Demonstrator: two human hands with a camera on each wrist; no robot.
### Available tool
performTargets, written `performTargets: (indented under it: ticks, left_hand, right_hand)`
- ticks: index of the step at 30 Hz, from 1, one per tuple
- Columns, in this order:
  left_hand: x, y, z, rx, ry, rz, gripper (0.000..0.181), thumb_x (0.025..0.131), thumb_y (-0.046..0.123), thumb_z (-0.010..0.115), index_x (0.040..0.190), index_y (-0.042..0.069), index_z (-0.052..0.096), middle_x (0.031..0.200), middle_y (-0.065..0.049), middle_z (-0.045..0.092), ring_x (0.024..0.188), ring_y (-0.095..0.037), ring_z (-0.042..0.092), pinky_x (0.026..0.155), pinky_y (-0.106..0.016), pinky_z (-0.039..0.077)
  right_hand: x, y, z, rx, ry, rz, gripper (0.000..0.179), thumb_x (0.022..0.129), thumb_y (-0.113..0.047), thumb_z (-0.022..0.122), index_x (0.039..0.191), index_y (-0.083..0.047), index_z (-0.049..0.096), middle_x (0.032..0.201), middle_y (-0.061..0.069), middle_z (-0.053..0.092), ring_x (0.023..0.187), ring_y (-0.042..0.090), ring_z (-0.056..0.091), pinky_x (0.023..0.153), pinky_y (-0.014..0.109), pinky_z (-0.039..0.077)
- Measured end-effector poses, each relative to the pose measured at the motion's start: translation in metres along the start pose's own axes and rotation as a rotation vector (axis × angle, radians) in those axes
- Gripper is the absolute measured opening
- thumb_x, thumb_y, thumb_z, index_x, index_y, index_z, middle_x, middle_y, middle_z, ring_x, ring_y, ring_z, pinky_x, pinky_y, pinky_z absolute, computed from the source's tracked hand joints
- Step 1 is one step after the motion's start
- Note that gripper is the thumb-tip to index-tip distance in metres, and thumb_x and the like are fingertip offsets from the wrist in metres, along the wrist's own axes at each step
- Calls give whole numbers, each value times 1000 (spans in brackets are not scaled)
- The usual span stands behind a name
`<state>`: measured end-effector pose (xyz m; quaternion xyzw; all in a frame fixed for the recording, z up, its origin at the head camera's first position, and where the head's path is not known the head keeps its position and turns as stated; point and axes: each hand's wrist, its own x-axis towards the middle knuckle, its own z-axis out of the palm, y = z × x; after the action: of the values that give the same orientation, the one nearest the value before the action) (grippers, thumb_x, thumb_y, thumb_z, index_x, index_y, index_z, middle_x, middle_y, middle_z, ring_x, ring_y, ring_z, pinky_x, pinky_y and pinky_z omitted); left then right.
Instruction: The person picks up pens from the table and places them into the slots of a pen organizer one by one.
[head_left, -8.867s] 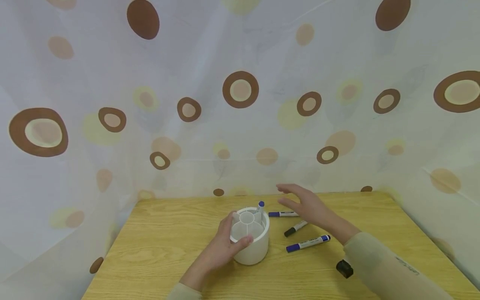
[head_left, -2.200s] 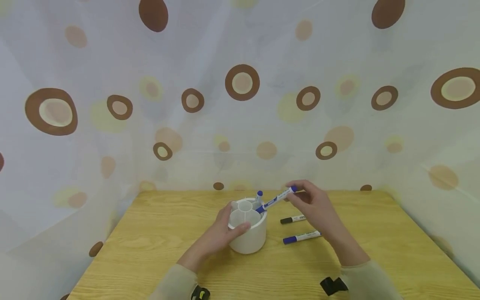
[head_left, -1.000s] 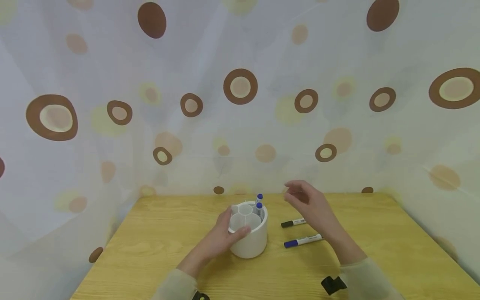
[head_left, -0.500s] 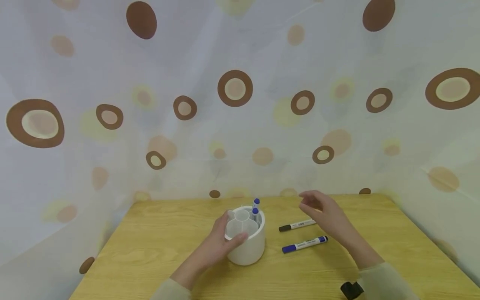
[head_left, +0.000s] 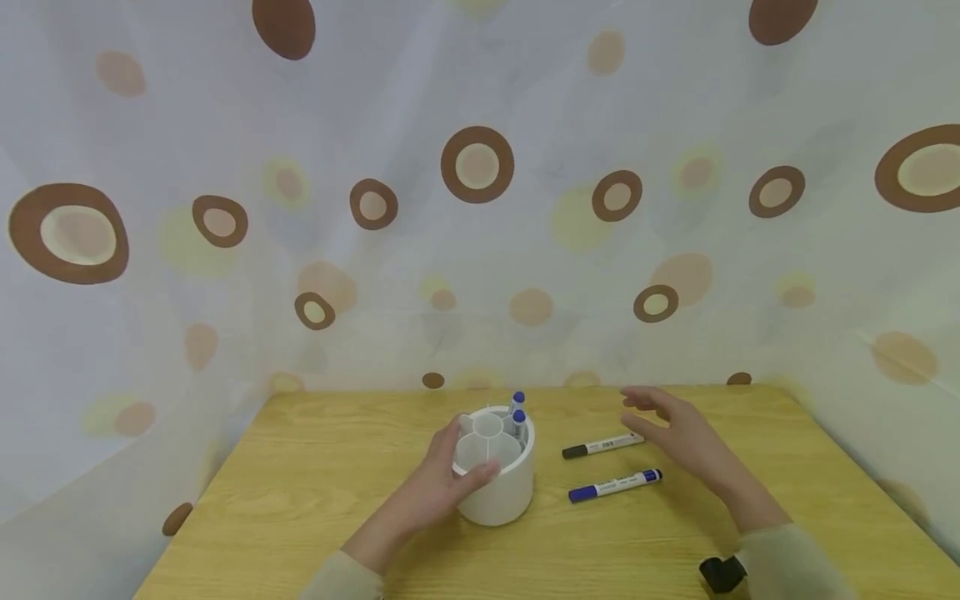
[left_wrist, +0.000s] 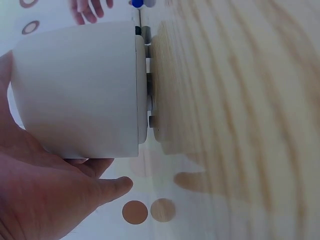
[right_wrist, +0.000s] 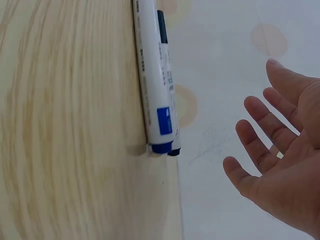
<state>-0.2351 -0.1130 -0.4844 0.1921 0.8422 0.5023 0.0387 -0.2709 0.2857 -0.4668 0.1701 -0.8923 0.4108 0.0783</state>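
Thumb and fingers of the left hand [head_left: 438, 477] hold the white cup [head_left: 498, 500] by its rim and left side; it stands upright on the tabletop [head_left: 322, 467]. The right hand [head_left: 682, 429] makes a wide grip, fingers loosely bent, above the right end of the black marker [head_left: 596, 447]. That marker lies right of the cup, the blue marker [head_left: 615, 486] nearer the person, caps towards the cup. Two upright markers [head_left: 518, 427] rise at the cup's right side, facing the right hand. A black device [head_left: 722, 575] sits by the right sleeve [head_left: 795, 562]. Dotted pale cloth [head_left: 517, 250] meets the tabletop's far edge; wood runs broad to the cup's left, with more beyond the markers
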Motion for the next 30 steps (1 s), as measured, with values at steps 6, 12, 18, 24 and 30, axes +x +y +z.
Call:
performTargets:
  ticks: [6, 12, 18, 24, 30]
  left_hand:
    - [-1, 1, -1, -2, 7, 12, 84, 105, 54, 71, 169, 14, 34, 164, -27, 36, 143, -44, 50, 119, -69, 41]
    - [-1, 1, -1, -13, 2, 20, 83, 104, 52, 73, 167, 13, 35, 161, -25, 38, 142, -41, 50, 119, -67, 42]
    - [-1, 3, -6, 18, 19, -35, 97, 99, 55, 80, 171, 13, 30, 158, -28, 38, 136, -45, 54, 114, -71, 45]
    - [-1, 5, -9, 61, 30, -37, 104, 94, 52, 86, 173, 14, 30, 153, -27, 39, 132, -44, 55, 113, -74, 45]
    - [-1, 4, -12, 8, 19, -38, 120, 90, 45, 92, 176, 9, 16, 174, -29, 22, 149, -53, 43, 121, -75, 33]
  right_hand:
    - [0, 13, -1, 28, -49, 26, 55, 112, -31, 70, 157, -3, 57, 150, 24, 63, 140, 48, 55, 118, 71, 41]
    - [-1, 31, 0, 51, -113, 82, 57, 111, -32, 71, 158, -4, 56, 156, 23, 59, 141, 48, 54, 113, 67, 49]
    - [-3, 41, -1, 77, -159, 111, 59, 111, -32, 70, 160, -3, 53, 157, 23, 57, 141, 48, 54, 110, 67, 50]
    - [-5, 43, -4, 98, -191, 119, 60, 112, -29, 69, 161, 1, 51, 154, 25, 59, 139, 47, 56, 111, 65, 50]
    - [-7, 43, -5, 115, -212, 130, 61, 111, -27, 70, 159, 4, 51, 152, 25, 61, 136, 41, 59, 109, 53, 53]
